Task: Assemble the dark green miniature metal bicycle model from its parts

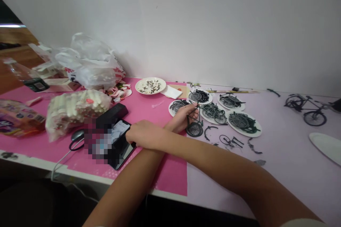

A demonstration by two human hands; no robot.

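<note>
My forearms are crossed, the right one over the left. My left hand (183, 117) is closed on a small dark bicycle model (194, 129), whose wheel hangs below the fingers. Out to the left, my right hand (141, 134) is at the edge of a black phone (123, 149) lying on the pink table covering (170, 170); its fingertips are partly hidden, and whether they grip anything is unclear. Around the bicycle model stand several white plates with dark wheels and frame parts, one of them a plate (259, 133) to the right. Loose dark parts (231, 141) lie in front of them.
A whole bicycle model (306, 108) and an empty white plate (326, 147) are at the right. A plate of small pieces (150, 86) stands near the wall. Plastic bags (90, 65), a wrapped bundle (77, 110), a bottle (29, 78) and a cable (62, 158) occupy the left.
</note>
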